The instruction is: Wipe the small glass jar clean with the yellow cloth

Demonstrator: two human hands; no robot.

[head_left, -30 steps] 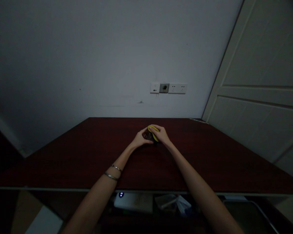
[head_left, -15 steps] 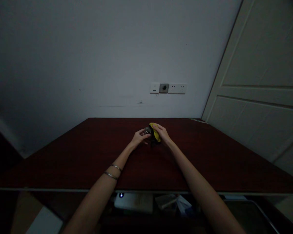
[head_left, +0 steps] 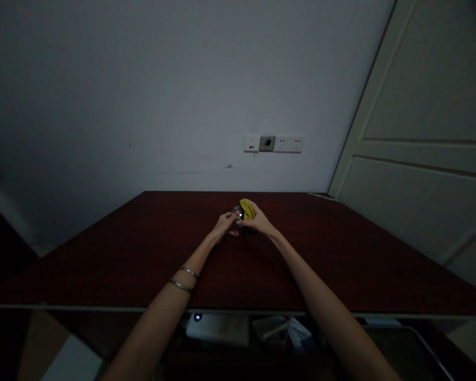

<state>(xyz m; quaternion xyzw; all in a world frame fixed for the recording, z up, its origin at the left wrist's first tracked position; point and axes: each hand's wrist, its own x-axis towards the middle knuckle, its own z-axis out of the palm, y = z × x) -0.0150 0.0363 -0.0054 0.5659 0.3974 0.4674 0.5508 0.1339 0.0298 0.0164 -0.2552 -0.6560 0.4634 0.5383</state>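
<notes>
Both hands meet around a small item above the middle of the dark red table. Its yellow part (head_left: 247, 208) looks soft and folded, with black beneath it. My right hand (head_left: 262, 223) is closed on this yellow-and-black piece, its thumb reaching left under the yellow. On the left side a shiny grey part (head_left: 237, 211) shows, gripped by my left hand (head_left: 223, 224) between thumb and fingers. The two parts touch; whether they are joined I cannot tell. Two silver bracelets (head_left: 181, 286) circle my left forearm. Dim light hides the finer detail.
The dark red tabletop (head_left: 143, 254) runs back to a pale wall with a row of sockets (head_left: 273, 144). A panelled door (head_left: 420, 159) stands along the right. Under the front edge, a shelf holds a white box-like object (head_left: 218, 329) and plastic packets (head_left: 297, 334).
My right thumb has moved from the top of the yellow part down and left, toward the shiny part. The yellow part has turned and shifted slightly left. My left hand stays nearly in place.
</notes>
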